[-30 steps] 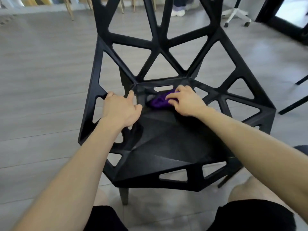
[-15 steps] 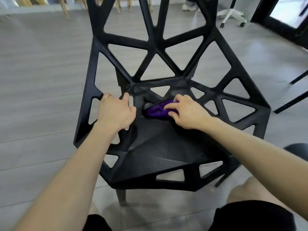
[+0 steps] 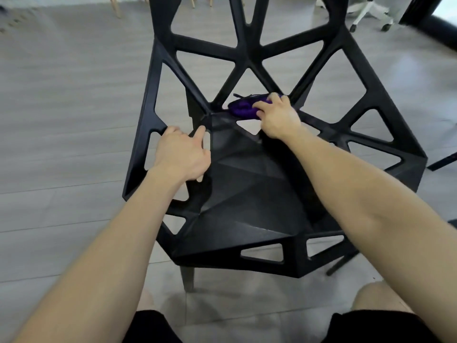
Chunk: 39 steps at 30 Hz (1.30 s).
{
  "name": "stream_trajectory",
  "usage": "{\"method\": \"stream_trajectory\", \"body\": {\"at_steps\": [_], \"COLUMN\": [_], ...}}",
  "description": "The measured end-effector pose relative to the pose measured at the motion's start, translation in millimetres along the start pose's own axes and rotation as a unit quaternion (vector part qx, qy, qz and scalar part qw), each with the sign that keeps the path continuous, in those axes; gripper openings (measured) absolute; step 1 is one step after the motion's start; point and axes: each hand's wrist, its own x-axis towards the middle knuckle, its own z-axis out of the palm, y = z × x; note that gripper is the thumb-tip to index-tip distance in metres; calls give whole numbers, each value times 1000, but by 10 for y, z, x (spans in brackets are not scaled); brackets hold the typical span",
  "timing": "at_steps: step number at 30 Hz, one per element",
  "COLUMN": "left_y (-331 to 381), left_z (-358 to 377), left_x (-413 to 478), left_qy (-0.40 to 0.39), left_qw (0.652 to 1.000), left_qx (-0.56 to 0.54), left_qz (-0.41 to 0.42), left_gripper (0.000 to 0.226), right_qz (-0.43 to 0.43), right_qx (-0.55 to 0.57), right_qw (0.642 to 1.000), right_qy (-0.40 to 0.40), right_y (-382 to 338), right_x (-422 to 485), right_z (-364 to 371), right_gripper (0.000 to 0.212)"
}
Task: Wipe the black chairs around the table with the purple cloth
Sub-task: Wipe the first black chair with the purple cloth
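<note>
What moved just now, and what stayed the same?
The right hand slid the purple cloth away from the person, from the back of the seat up to the foot of the backrest. The left hand kept gripping the black chair on its left side.

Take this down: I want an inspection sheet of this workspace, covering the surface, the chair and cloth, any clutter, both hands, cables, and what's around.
Surface: grey plank floor; no table in view.
Job's things: black chair upright on the floor; purple cloth bunched at the back of the seat, where it meets the backrest.
Clutter: nothing seen.
Hands: right hand grips the purple cloth against the chair; left hand holds the chair's left side frame.
Cables: nothing seen.
Surroundings: white wheeled chair base far right; wooden legs far left; dark bar at the right edge.
</note>
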Motion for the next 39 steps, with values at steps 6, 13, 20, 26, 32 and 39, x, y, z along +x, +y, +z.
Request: {"method": "stream_trajectory", "body": {"at_steps": [6, 13, 20, 26, 32, 39], "left_y": [21, -111, -114, -68, -84, -177], "left_z": [-68, -64, -49, -4, 42, -268], "left_x": [6, 57, 58, 77, -3, -651], "left_qy": [-7, -21, -27, 1, -15, 71], "left_qw": [1000, 999, 999, 999, 999, 966], "left_qx": [-7, 16, 19, 41, -28, -247], "left_qz": [2, 32, 25, 30, 40, 17], "left_gripper": [70, 75, 75, 71, 67, 55], "right_qz": [-33, -286, -44, -115, -131, -96], "right_qx": [85, 238, 94, 143, 166, 110], "right_qw": [992, 922, 993, 982, 977, 986], "right_qy": [-88, -107, -52, -52, -32, 76], "right_y": [-285, -757, -496, -1022, -476, -1228], "right_x": [-540, -2115, -687, -1813, -2652, -2309], "right_z": [-364, -852, -264, -740, -1006, -655], "right_gripper": [41, 29, 41, 40, 31, 33]}}
